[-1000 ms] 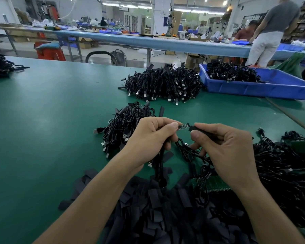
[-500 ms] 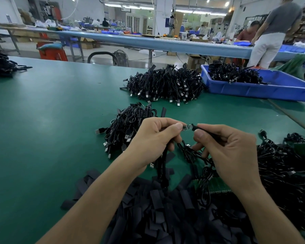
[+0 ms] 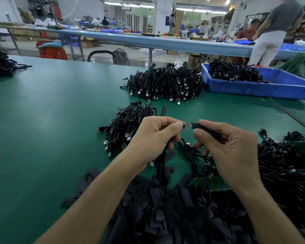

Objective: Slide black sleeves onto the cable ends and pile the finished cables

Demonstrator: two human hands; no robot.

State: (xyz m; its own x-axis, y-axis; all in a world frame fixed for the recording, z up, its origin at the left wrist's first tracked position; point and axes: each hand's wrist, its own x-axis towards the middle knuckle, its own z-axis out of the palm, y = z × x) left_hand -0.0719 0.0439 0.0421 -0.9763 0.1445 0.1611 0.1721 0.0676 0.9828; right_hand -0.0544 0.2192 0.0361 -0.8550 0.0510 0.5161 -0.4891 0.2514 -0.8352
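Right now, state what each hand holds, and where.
Left hand: black cable, by its green circuit-board end. Right hand: black tubular sleeve, near its mouth.

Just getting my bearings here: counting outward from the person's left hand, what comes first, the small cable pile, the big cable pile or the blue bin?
1. The small cable pile, just behind the left hand.
2. The big cable pile, farther back, centre.
3. The blue bin, back right.

Green table (image 3: 42,111); long blue bench (image 3: 183,43) behind; bright ceiling striplights (image 3: 200,10).
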